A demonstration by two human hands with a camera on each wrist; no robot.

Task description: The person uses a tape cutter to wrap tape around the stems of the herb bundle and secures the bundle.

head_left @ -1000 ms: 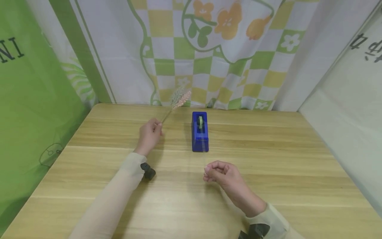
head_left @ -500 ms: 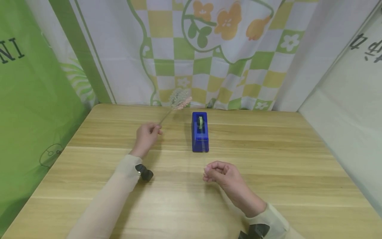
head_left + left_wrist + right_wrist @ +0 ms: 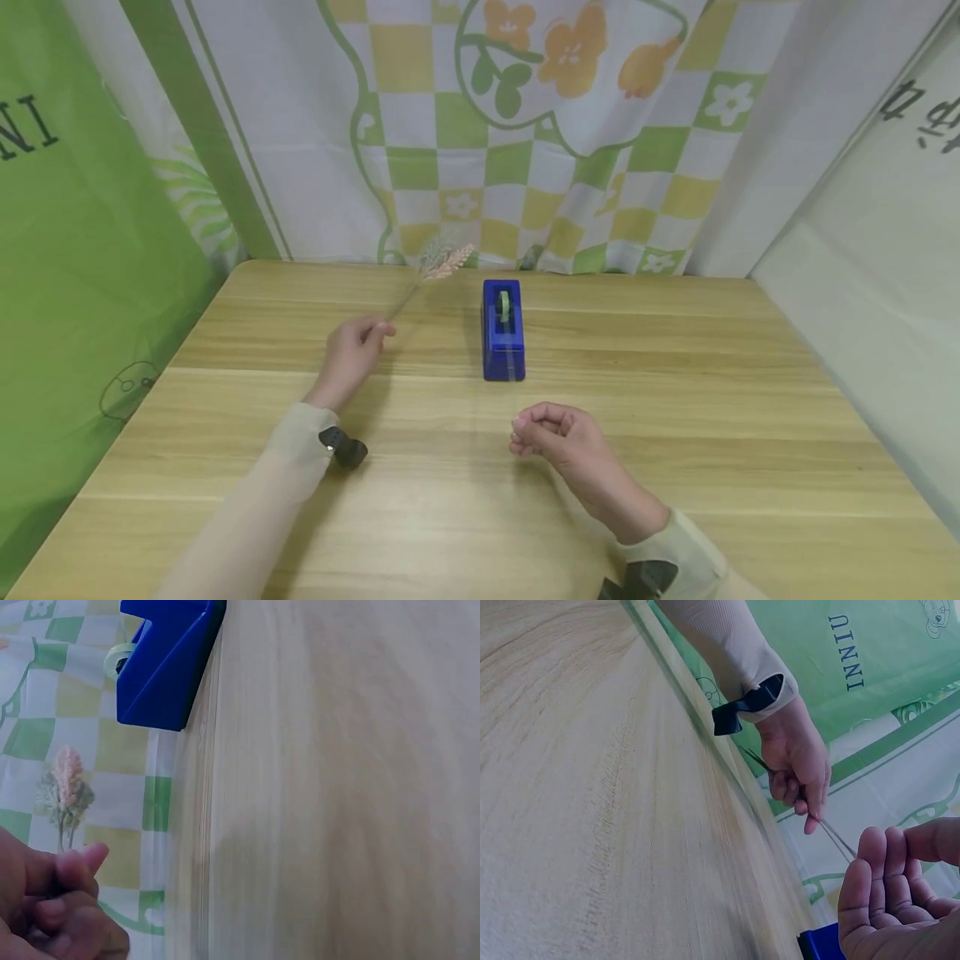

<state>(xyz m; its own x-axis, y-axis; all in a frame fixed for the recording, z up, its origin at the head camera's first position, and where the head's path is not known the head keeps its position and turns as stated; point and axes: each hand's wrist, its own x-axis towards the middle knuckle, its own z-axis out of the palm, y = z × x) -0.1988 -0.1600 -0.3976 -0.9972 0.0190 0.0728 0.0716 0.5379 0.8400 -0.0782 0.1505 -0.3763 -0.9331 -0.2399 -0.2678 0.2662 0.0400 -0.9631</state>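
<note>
My left hand (image 3: 351,354) pinches the thin stems of a flower sprig (image 3: 446,262) over the left part of the table. The sprig has a pink spike and pale green, feathery leaves; in the left wrist view the flower heads (image 3: 67,780) rise above the fingers. A blue tape dispenser (image 3: 503,333) with a small pale green roll (image 3: 504,307) stands mid-table. A clear strip of tape (image 3: 510,362) runs down its front towards my right hand (image 3: 573,454), whose thumb and index finger pinch the strip's end. The other right fingers are loosely curled.
The wooden table (image 3: 712,400) has its far edge against a checkered curtain (image 3: 555,167). Green cloth (image 3: 75,250) hangs on the left and white cloth (image 3: 885,250) on the right. Each wrist wears a black camera (image 3: 342,447).
My left hand has moved left and nearer to me, carrying the flower sprig with it. The right hand and the tape dispenser have stayed in place.
</note>
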